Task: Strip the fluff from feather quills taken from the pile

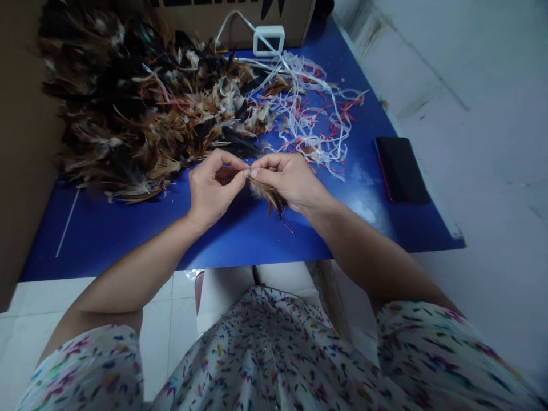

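Observation:
A small bunch of brown feathers [269, 194] is held above the blue table, its quill ends up between my fingertips and its tips hanging down to the right. My right hand [289, 177] pinches it near the quill ends. Thumb and forefinger of my left hand [216, 185] close on the same end, touching the right fingertips. Whatever fine piece lies between the fingertips is too small to make out. Just beyond my hands spreads a large heap of brown and black feathers [171, 125], with a tangle of white ribbons and red threads [317, 108] at its right.
A dark phone [402, 170] lies at the right edge of the blue table [265, 245], by the wall. Behind the heap stand a small white-framed device [269, 41] and a cardboard box [192, 23]. Another cardboard panel [25, 137] rises at left, near a thin white strip [67, 224].

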